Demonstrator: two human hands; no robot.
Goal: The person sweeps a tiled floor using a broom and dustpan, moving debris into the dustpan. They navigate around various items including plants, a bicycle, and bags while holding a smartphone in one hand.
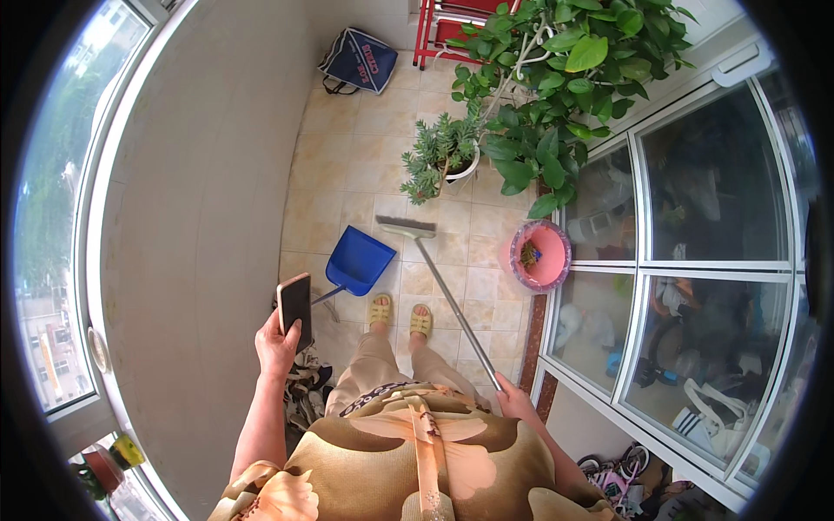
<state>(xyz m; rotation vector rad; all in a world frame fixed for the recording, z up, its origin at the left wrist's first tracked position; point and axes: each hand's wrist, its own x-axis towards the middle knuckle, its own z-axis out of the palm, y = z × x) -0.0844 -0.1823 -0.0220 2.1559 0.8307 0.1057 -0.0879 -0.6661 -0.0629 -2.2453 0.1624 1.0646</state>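
My left hand (279, 346) is closed around a smartphone (296, 311) with a dark screen. Behind the phone, the handle of a blue dustpan (359, 260) passes down toward that hand; whether I hold it too is hidden. The pan itself lies over the tiled floor, open side up and to the right. On the other side, my right hand (515, 397) grips the metal pole of a broom (453, 303). Its pale head (405, 228) with dark bristles is on the floor, right of and beyond the dustpan.
A pink bin (542, 257) stands by the glass partition at right. Ahead are a potted succulent (440, 153), a large leafy plant (554, 98), a red metal rack (456, 39) and a dark blue bag (361, 62). A wall (195, 228) with windows runs along the left.
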